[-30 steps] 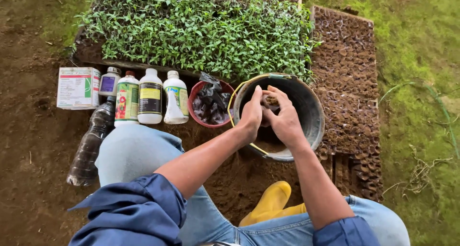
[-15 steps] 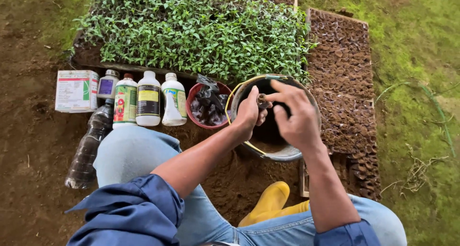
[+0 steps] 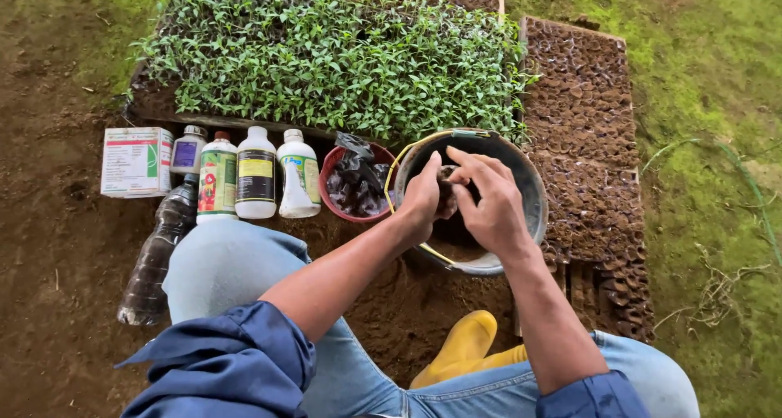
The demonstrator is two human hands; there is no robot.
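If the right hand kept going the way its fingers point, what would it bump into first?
The right hand points left toward the small dark soil-filled pot held by the left hand. It would likely meet that pot first; it already looks almost touching, though depth is unclear.

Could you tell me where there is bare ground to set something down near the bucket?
Bare soil lies left of the white box and the lying dark bottle. Between bucket and yellow boot, some soil. Crowded: bottle row, red bowl, seedlings.

Dull metal bucket (image 3: 533, 191), glossy plastic bottles (image 3: 256, 173)
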